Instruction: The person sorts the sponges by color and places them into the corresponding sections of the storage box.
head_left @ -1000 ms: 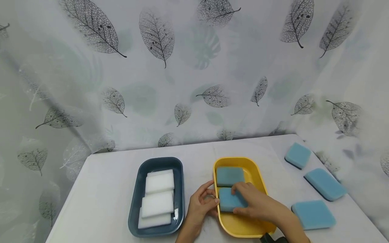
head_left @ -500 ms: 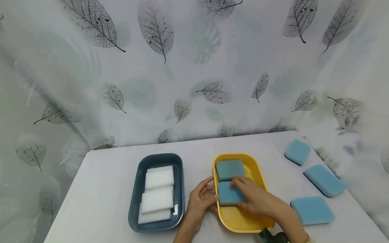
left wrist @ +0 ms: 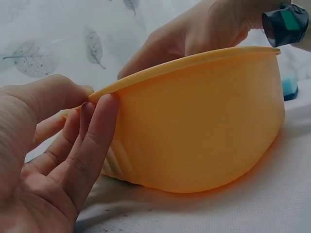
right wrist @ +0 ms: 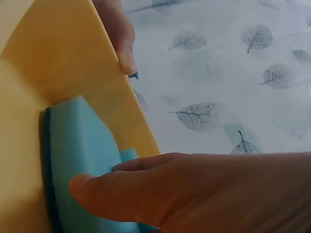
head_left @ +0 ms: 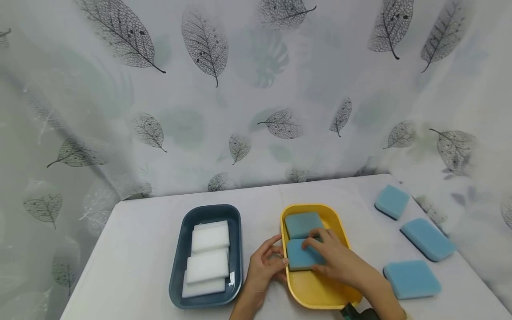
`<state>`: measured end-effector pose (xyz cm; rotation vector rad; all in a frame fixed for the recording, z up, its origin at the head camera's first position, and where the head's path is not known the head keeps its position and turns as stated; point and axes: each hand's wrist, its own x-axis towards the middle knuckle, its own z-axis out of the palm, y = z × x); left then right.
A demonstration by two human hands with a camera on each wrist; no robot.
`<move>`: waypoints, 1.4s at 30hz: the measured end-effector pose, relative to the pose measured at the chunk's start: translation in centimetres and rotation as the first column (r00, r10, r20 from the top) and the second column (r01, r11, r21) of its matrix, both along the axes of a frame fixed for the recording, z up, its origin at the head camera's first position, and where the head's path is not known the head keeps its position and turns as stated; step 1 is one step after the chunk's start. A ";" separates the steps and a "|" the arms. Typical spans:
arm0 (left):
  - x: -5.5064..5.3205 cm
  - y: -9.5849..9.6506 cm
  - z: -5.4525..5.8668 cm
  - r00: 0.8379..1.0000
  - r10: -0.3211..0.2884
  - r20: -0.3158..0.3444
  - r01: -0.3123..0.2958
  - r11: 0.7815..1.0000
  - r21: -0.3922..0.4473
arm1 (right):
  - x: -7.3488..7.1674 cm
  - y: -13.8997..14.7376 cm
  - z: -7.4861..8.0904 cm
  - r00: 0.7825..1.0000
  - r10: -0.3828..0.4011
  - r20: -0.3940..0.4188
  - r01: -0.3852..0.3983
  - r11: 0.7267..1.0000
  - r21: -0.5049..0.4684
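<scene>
Clearly, the white table (head_left: 120, 258) is largest; on it stand a yellow tray (head_left: 320, 293) and a blue tray (head_left: 235, 253). The left hand (head_left: 262, 266) pinches the yellow rim between thumb and fingers. The right hand (head_left: 332, 258) grips the near sponge (head_left: 297, 255), which lies inside the yellow tray, just beside the far sponge (head_left: 302, 223). For good placing, I would steady the rim, press the near sponge down flat, and square it to its neighbour before letting go. No brand, label or writing can be read anywhere.
</scene>
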<state>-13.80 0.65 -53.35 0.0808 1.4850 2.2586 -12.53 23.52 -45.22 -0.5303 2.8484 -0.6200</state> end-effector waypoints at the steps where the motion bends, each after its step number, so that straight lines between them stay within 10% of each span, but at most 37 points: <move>1: 0.0 0.0 0.0 1.000 0.000 0.000 0.000 1.000 0.003 | 0.1 0.0 0.0 1.000 -0.011 -0.013 0.011 1.000 0.013; 8: 0.3 0.1 -0.1 1.000 -0.013 0.016 0.013 1.000 0.006 | 0.6 -0.1 0.0 0.996 -0.049 -0.081 0.054 0.997 0.061; 18: 0.6 -0.4 -0.4 1.000 -0.010 0.017 0.010 1.000 -0.002 | 0.6 -0.1 -0.5 0.997 0.017 0.069 -0.015 0.999 -0.031; 34: 0.9 -0.1 -0.4 1.000 -0.009 0.010 0.009 1.000 0.015 | 0.3 1.2 -0.4 0.998 0.028 0.054 -0.024 0.997 -0.072; 42: 0.4 0.0 -0.2 1.000 0.001 -0.004 -0.001 1.000 0.006 | -0.3 4.9 1.5 0.995 -0.013 -0.096 -0.004 0.985 -0.174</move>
